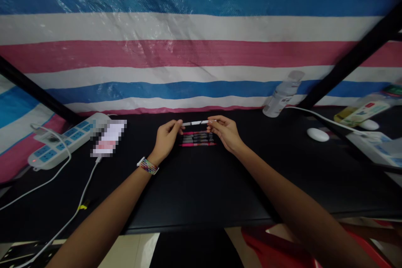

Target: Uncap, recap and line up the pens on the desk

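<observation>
A white pen (196,123) with dark markings is held level between my two hands, just above the black table (201,188). My left hand (168,136) pinches its left end between thumb and fingers; a colourful woven band (148,166) circles that wrist. At the pen's right end, my right hand (226,132) grips with thumb and fingertips. Right below the held pen, several pens (197,137) lie side by side on the table, dark ones in the middle and a pink-red pen (197,144) nearest me. Their ends are partly hidden by my fingers.
A power strip (67,140) and a phone (109,138) on a white cable (86,188) lie at left. To the right stand a white bottle (282,96) and a tilted-looking bottle of yellow liquid (361,111), near a white mouse (318,135). A striped tarp (201,54) hangs behind.
</observation>
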`<state>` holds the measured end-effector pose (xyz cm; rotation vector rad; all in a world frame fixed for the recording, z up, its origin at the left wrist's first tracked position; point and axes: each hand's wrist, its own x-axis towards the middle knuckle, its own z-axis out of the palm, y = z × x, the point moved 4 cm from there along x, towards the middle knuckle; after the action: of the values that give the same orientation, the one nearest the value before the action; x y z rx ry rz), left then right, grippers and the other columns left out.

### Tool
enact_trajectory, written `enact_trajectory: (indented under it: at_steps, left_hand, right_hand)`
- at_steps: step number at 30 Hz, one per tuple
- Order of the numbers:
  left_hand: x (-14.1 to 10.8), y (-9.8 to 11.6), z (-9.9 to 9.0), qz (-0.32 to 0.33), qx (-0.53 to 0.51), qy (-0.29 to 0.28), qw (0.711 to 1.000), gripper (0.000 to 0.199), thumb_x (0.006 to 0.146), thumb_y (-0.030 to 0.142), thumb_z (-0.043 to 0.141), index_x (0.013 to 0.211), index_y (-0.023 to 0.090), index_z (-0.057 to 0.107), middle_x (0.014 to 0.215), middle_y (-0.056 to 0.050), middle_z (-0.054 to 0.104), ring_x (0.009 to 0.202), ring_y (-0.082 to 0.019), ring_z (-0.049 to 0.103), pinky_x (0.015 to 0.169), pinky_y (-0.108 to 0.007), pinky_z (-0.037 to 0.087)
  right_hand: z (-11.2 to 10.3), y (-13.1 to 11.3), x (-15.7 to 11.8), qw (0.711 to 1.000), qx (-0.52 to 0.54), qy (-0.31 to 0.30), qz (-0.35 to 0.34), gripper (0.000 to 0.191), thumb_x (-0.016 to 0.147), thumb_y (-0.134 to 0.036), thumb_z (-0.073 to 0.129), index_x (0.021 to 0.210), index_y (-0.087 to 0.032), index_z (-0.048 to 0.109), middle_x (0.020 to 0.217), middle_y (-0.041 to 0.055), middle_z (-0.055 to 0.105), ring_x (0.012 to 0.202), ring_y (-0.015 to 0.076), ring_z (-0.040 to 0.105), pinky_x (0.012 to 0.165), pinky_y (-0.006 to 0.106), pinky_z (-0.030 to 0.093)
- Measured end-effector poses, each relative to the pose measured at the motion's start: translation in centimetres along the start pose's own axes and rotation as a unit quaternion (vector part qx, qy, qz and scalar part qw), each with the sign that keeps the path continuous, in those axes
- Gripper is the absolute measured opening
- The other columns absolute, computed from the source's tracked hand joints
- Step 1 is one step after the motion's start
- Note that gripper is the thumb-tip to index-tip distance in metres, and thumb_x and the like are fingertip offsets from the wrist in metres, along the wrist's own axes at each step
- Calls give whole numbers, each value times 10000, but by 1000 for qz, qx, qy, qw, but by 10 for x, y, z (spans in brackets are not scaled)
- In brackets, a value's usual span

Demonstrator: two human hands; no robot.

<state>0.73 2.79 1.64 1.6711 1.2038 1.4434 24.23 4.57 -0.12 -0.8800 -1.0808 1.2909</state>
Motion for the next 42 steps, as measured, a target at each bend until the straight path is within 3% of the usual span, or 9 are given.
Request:
enact_trajectory:
  at_steps: [4, 7, 11, 14, 16, 21, 23, 34, 42]
  left_hand:
    - [0, 0, -2, 5, -20, 11, 1000, 245, 958, 444, 780, 1060, 224, 750, 815, -4, 724, 818, -196, 705, 831, -340, 544]
    - [1, 0, -1, 2, -3, -4, 1000, 288, 1010, 476, 707, 916, 207, 748, 763, -17, 716, 799, -194, 701, 806, -326, 533]
    - [0, 1, -3, 6, -26, 1, 1000, 250, 922, 449, 820, 995, 217, 761, 761, 2, 717, 730, -172, 675, 734, -294, 516]
    - [0, -1, -5, -18, 22, 5, 1000, 485, 1023, 518, 693, 649, 209, 663, 536, 16, 556, 526, -132, 521, 568, -280, 407]
    - [1, -4, -7, -30, 40, 16, 999, 615, 1069, 541, 610, 549, 213, 598, 465, 21, 470, 469, -122, 452, 523, -286, 359]
    - [6, -12, -10, -1, -44, 56, 997, 165, 913, 371, 813, 924, 211, 775, 801, -20, 751, 778, -170, 717, 772, -299, 567]
    - [8, -17, -11, -3, -73, 66, 995, 198, 876, 322, 833, 1031, 214, 774, 902, -35, 780, 869, -190, 757, 855, -331, 605]
    - [9, -24, -13, -15, -86, 66, 994, 163, 878, 283, 825, 1004, 196, 770, 912, -47, 774, 845, -188, 759, 810, -330, 617]
    - [9, -22, -10, -9, -91, 49, 995, 133, 877, 266, 829, 980, 204, 774, 891, -43, 768, 835, -189, 750, 807, -333, 604]
  right_hand:
    - [0, 0, 0, 1000, -2, -2, -2, 378, 721, -486, 962, 939, -227, 795, 833, 35, 740, 775, 208, 722, 809, 441, 631]
    - [0, 0, 0, 1000, 19, 2, 2, 386, 690, -479, 988, 922, -225, 813, 815, 27, 741, 756, 197, 714, 788, 415, 622]
    - [0, 1, 1, 999, 37, 8, 4, 362, 675, -461, 1009, 892, -230, 834, 804, 27, 746, 744, 190, 705, 781, 402, 619]
    - [-2, 1, 1, 999, 47, 7, 6, 340, 683, -452, 1007, 890, -238, 843, 808, 27, 747, 745, 191, 698, 785, 407, 623]
    - [-3, 1, 2, 999, 53, 5, 5, 335, 685, -445, 1006, 896, -238, 846, 811, 29, 748, 750, 190, 696, 779, 400, 619]
    - [-9, 1, 6, 998, 61, 19, 8, 341, 709, -450, 993, 903, -220, 832, 802, 29, 733, 743, 177, 687, 771, 380, 605]
    - [-11, 1, 7, 998, 62, 27, 10, 328, 717, -442, 984, 894, -217, 824, 804, 28, 728, 732, 170, 676, 751, 365, 600]
    - [-14, -3, 8, 997, 58, 48, 14, 265, 779, -424, 935, 854, -212, 794, 724, -4, 671, 625, 121, 602, 606, 276, 540]
    - [-22, -1, 12, 993, 41, 107, 4, 336, 869, -502, 900, 807, -214, 739, 687, -9, 651, 581, 109, 576, 564, 260, 527]
